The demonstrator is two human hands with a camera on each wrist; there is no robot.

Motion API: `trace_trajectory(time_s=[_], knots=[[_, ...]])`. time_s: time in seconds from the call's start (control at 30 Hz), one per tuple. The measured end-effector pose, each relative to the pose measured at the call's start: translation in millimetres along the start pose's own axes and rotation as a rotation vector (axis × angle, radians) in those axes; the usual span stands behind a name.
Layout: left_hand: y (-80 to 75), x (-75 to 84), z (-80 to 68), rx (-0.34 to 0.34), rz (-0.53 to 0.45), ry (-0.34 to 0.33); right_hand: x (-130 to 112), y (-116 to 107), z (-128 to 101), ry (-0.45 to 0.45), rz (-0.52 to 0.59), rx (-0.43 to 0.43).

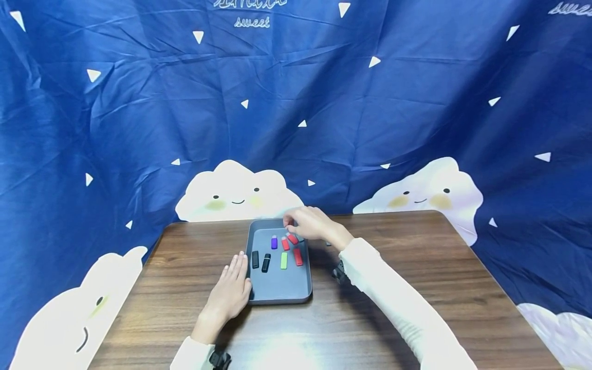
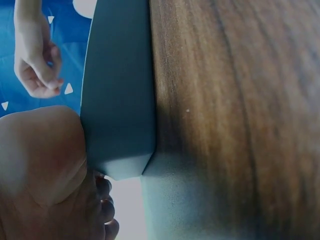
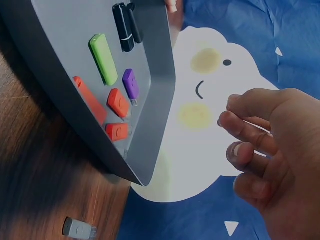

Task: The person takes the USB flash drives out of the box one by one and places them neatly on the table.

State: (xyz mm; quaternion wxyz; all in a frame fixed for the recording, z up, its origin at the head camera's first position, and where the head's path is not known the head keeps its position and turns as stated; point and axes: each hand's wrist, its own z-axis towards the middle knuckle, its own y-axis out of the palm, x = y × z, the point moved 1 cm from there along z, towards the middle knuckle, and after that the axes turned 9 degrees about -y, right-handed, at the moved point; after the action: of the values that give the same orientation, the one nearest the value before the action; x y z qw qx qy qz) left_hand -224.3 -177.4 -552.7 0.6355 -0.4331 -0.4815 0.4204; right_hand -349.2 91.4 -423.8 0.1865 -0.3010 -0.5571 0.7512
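Her left hand (image 1: 229, 293) lies flat, fingers straight, against the grey tray's (image 1: 277, 293) near-left edge. The right hand (image 1: 309, 223) hovers over the far corner, fingers curled; whether they pinch anything, I cannot tell.

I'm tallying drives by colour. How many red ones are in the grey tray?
3, all in the tray's right half: one under the right hand, one beside the purple drive, one right of the green. The hand may hide others.

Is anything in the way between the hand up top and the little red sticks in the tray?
Nothing visible is. The right hand hovers with curled fingers over the tray's far edge, with the red sticks just below it in the open tray.
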Motion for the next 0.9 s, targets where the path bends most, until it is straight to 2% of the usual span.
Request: trace_trajectory(time_s=[0.3,0.53,0.7,0.9], knots=[[-0.4,2.7,-0.3,0.012,-0.011,0.008,-1,3,7,0.025,0.027,-0.003],[-7.5,7.2,-2.4,-0.012,-0.081,-0.004,0,8,12,0.036,0.023,-0.015],[-3.4,4.7,-0.6,-0.024,-0.036,-0.004,1,10,14,0.052,0.007,-0.023],[1.0,0.3,1.5,-0.033,-0.032,-0.014,0,11,17,0.050,-0.015,-0.031]])
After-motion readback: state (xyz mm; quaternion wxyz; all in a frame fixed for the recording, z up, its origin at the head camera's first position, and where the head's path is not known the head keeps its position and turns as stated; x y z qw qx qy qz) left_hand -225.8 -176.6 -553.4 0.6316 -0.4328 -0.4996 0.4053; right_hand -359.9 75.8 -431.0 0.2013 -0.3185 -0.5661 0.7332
